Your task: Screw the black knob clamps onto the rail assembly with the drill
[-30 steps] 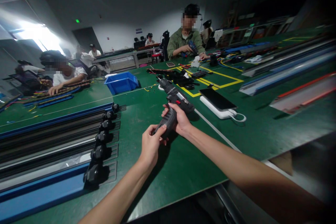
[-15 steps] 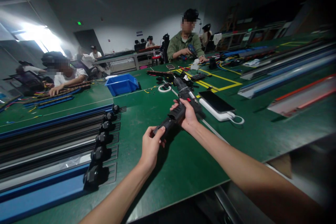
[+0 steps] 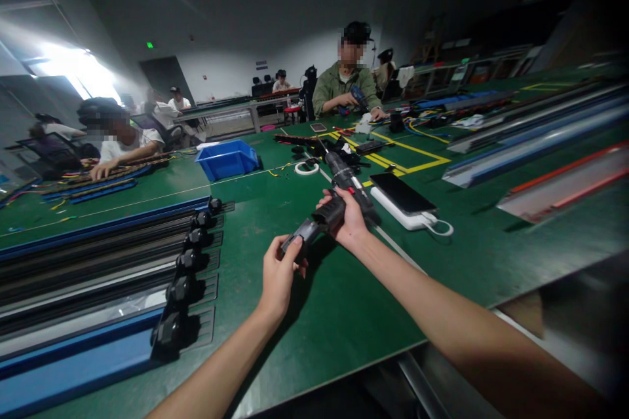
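Note:
My right hand (image 3: 352, 221) is wrapped around the handle of a dark cordless drill (image 3: 343, 172), whose nose points away from me over the green table. In my left hand (image 3: 280, 272) is a black battery pack (image 3: 306, 232), pinched with the thumb on top. The pack sits tilted at the open lower end of the drill's handle. Whether the two still touch I cannot tell. A smartphone (image 3: 403, 192) lies on a white power bank (image 3: 400, 211) with a short cable, just right of the drill.
Several long rails with black end knobs (image 3: 181, 288) lie at the left. A blue bin (image 3: 227, 160) and a white ring (image 3: 306, 168) stand farther back. Long metal channels (image 3: 565, 183) lie at the right. Across the table a co-worker (image 3: 344, 85) holds a drill.
My left hand has shifted slightly left with the battery pack, which now tilts more against the drill's handle. My right hand holds the drill nearly where it was.

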The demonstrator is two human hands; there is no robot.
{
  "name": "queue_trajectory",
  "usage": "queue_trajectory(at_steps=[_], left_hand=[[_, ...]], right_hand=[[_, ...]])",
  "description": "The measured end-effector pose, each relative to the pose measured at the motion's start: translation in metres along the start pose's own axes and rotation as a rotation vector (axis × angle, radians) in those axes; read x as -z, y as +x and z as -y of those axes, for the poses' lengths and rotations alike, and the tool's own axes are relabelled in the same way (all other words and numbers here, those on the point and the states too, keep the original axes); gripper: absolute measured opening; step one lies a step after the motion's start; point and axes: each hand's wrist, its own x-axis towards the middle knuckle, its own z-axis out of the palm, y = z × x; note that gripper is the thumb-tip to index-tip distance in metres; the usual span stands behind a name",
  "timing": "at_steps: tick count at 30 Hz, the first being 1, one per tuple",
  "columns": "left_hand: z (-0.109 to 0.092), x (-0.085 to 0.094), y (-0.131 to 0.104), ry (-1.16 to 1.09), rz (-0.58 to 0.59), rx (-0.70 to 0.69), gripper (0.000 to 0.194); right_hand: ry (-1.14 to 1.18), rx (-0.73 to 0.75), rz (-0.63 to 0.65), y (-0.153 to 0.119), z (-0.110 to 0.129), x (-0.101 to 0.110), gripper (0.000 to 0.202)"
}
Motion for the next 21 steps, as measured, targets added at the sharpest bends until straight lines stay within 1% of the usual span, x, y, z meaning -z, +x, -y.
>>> queue_trajectory(at_steps=[3, 5, 10, 14, 18, 21], left_hand=[[-0.002, -0.001, -0.002, 0.076, 0.032, -0.017, 0.042], [-0.004, -0.001, -0.003, 0.129, 0.026, -0.026, 0.043], [-0.007, -0.003, -0.004, 0.209, -0.017, -0.035, 0.044], [-0.005, -0.005, -0.005, 0.217, -0.041, -0.036, 0.046], [-0.002, -0.008, -0.009, 0.206, -0.097, -0.073, 0.050], [-0.003, -0.011, -0.013, 0.234, -0.141, -0.131, 0.047]], right_hand=[[-0.019, -0.020, 0.007, -0.003, -0.006, -0.003, 0.012], [-0.027, -0.026, 0.007, -0.005, -0.009, -0.004, 0.012], [-0.060, -0.026, 0.003, -0.010, -0.012, -0.007, 0.012], [-0.089, -0.049, 0.021, -0.015, -0.019, -0.010, 0.010], [-0.120, -0.089, 0.028, -0.025, -0.032, -0.015, 0.011], [-0.129, -0.119, 0.043, -0.033, -0.044, -0.019, 0.011]])
